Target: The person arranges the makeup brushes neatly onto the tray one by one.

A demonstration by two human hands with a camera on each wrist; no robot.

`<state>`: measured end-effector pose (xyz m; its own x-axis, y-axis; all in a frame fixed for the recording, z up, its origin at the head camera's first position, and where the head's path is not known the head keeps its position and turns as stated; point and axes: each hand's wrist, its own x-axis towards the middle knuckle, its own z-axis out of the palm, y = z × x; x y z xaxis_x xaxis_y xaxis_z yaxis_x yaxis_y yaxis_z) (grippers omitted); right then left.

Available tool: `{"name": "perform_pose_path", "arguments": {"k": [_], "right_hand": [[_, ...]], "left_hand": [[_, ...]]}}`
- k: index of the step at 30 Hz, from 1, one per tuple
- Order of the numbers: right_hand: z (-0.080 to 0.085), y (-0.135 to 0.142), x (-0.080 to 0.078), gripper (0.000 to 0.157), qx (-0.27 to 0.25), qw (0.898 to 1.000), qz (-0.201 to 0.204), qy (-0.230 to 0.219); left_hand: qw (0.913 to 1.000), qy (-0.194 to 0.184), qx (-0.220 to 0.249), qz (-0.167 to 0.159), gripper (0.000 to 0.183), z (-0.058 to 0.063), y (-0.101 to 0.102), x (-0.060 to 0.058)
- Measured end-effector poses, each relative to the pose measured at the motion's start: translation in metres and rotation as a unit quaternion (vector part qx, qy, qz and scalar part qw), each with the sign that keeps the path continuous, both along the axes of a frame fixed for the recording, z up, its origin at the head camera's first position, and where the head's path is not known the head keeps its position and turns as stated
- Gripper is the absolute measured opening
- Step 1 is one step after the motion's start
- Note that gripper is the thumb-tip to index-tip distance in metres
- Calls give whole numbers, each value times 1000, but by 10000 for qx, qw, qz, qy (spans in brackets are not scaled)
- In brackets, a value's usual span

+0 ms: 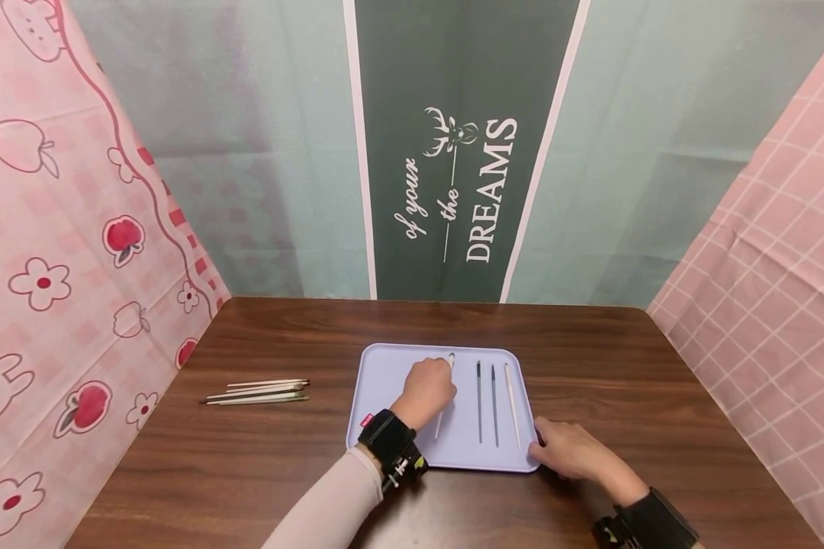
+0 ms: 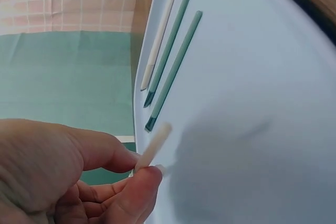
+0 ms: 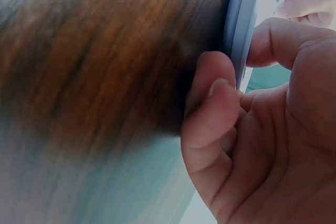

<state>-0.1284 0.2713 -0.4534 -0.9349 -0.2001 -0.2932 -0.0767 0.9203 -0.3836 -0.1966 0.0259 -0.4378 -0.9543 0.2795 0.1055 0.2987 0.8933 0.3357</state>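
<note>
Over the lavender tray (image 1: pixel 398 450), my left hand (image 1: pixel 428 390) pinches a white paintbrush (image 1: pixel 439 424) between thumb and fingers. In the left wrist view the pale handle (image 2: pixel 153 146) of that brush sticks out past the fingertips, above the tray's surface. Two grey-green paintbrushes (image 1: pixel 495 408) and one white paintbrush (image 1: pixel 512 404) lie side by side on the tray's right part. At the near right corner my right hand (image 1: pixel 568 450) grips the tray's rim (image 3: pixel 242 30), thumb on the inner side and fingers underneath.
Left of the tray, several more thin brushes (image 1: pixel 264 393) lie in a loose bundle on the dark wooden table (image 1: pixel 281 473). Fabric curtains (image 1: pixel 288 168) stand behind the table and at both sides. A small red label (image 1: pixel 367 420) marks the tray's left edge.
</note>
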Motion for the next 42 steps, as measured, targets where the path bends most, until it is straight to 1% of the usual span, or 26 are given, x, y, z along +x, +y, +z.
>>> {"name": "perform_pose_path", "arguments": {"k": [4,8,10,15,23,28,34,42], "right_hand": [[1,0,0,18,-14,10000,11,-7],[1,0,0,18,-19,10000,4,0],[1,0,0,18,-35,10000,-1,4],[0,0,0,19,-62,10000,5,17],[1,0,0,18,-71,10000,21,42],[0,1,0,18,-73,9999,45,68],[1,1,0,18,-54,10000,48,36],[1,1,-2,18,-18,10000,32,-31]], "left_hand": [[9999,-91,33,-38,14,-1,8,-2],[10000,-16,-12,-45,14,-2,15,-2],[10000,-41,22,-27,14,-3,18,-2],[9998,-158,124,6,15,-9,24,-3],[9995,-222,186,91,15,-18,29,-6],[9996,-169,182,112,12,-18,31,-5],[9996,-205,144,150,15,-17,32,-4],[9990,-388,144,136,14,-16,31,-5]]}}
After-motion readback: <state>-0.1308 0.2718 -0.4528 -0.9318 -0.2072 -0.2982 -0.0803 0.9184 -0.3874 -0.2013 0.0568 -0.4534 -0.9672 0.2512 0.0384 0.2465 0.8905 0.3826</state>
